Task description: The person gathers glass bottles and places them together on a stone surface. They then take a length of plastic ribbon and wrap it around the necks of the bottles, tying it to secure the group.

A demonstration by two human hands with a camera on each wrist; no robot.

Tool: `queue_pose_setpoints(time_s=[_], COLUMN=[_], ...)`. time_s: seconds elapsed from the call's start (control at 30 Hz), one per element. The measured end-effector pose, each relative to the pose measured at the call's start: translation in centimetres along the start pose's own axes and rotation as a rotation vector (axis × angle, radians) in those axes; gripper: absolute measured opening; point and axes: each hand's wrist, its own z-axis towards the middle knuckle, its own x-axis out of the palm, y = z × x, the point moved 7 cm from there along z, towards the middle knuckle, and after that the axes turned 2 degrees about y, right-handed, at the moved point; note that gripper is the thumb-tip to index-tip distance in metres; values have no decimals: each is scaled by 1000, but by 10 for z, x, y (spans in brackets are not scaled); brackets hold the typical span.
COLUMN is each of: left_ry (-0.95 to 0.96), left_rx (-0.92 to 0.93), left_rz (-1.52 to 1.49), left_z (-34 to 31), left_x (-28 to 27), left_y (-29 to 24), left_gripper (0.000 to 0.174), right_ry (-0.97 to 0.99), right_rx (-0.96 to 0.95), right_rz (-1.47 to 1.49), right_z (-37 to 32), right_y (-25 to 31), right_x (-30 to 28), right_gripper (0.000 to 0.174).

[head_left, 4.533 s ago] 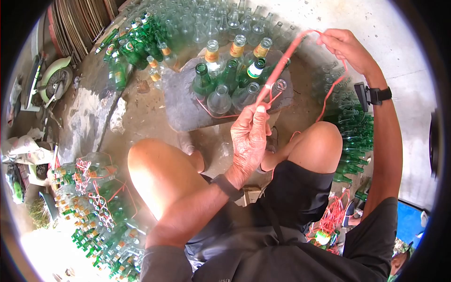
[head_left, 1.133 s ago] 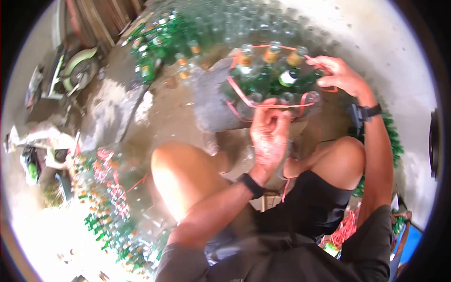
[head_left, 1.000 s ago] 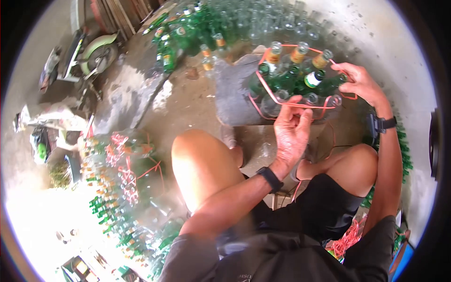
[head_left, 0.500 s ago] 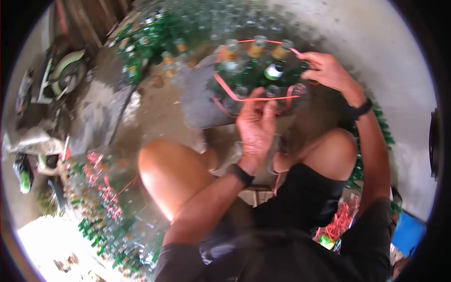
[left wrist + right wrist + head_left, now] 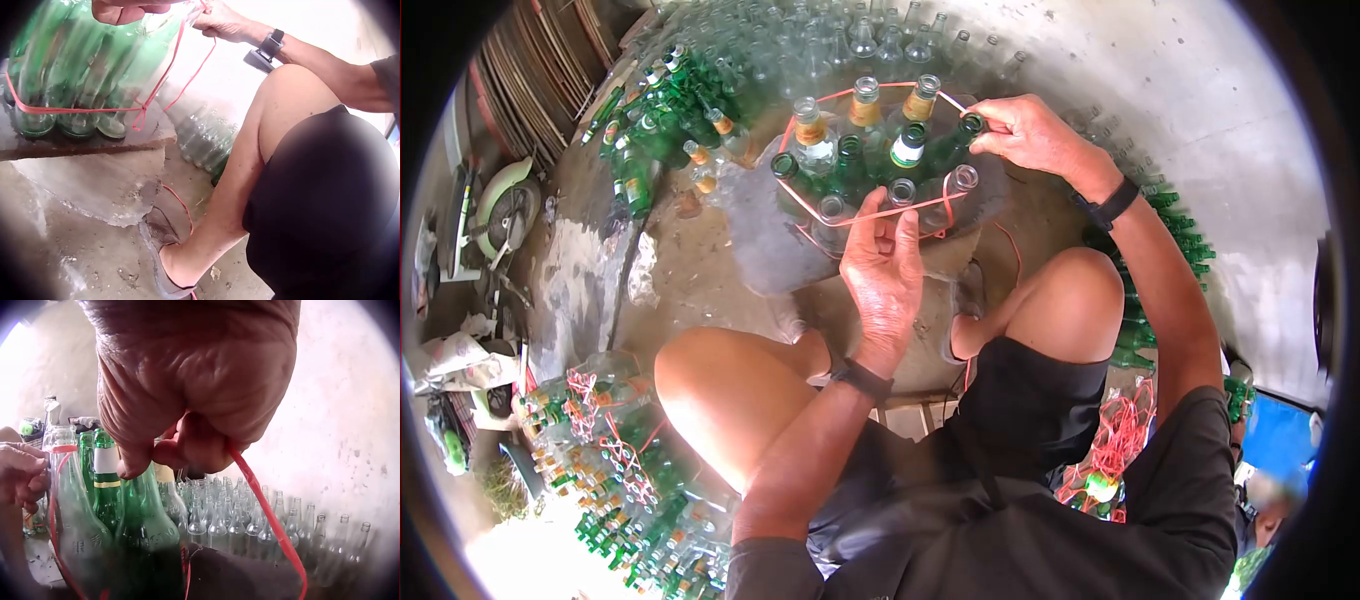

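Observation:
A cluster of clear and green glass bottles [image 5: 812, 150] stands upright on a dark slab [image 5: 752, 235]. Red plastic string [image 5: 800, 204] loops round the bottle necks, and a lower band with a knot [image 5: 142, 111] circles their bases. At the near side, my left hand [image 5: 880, 275] has its thumb and fingers curled at the string, close to a front bottle's neck. My right hand [image 5: 1040, 135] pinches the string at the right side, fingertips right at a green bottle's mouth [image 5: 971, 124]. In the right wrist view, string [image 5: 269, 509] hangs from the right hand's curled fingers.
Many clear bottles [image 5: 860, 40] stand behind the slab, with green ones [image 5: 635, 180] lying at the back left. More bottles crowd the lower left [image 5: 615, 500] and the wall at right [image 5: 1165, 240]. A red string heap [image 5: 1115, 435] lies beside my right thigh.
The string, earlier stretched up between both hands, now runs round the bottle necks. My right hand has come down to the cluster's right side. Over the last second both hands stay near the bottles.

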Motion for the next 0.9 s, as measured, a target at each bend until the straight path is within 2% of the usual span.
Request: queue_pose_setpoints(time_s=[0.07, 0.27, 0.4, 0.5, 0.57, 0.6, 0.67, 0.8, 0.9], left_ry=[-36, -12, 15, -51, 112, 114, 147, 144, 132], left_rx=[69, 59, 51, 46, 33, 33, 206, 321, 287], left_rz=[26, 29, 96, 45, 123, 122, 298, 333, 350], left_z=[2, -1, -10, -28, -34, -36, -38, -34, -26], left_x=[-2, -4, -3, -4, 9, 12, 27, 49, 55], left_y=[-2, -2, -10, -5, -2, 0, -16, -35, -31], left_gripper=[43, 45, 48, 46, 44, 44, 46, 57, 58], right_ry=[-34, -126, -141, -137, -150, -151, -183, -209, -245], right_rx=[1, -111, -95, -64, -54, -52, -40, -71, -95], right_rz=[-6, -94, -92, -98, -113, -114, -112, -142, -204], right_z=[-3, -10, -13, -15, -15, -16, -17, -20, -22], right_y=[-3, 7, 15, 15, 17, 19, 18, 13, 12], right_x=[3, 4, 2, 4, 3, 4, 5, 12, 15], right_gripper=[27, 33, 32, 29, 27, 27, 24, 19, 16])
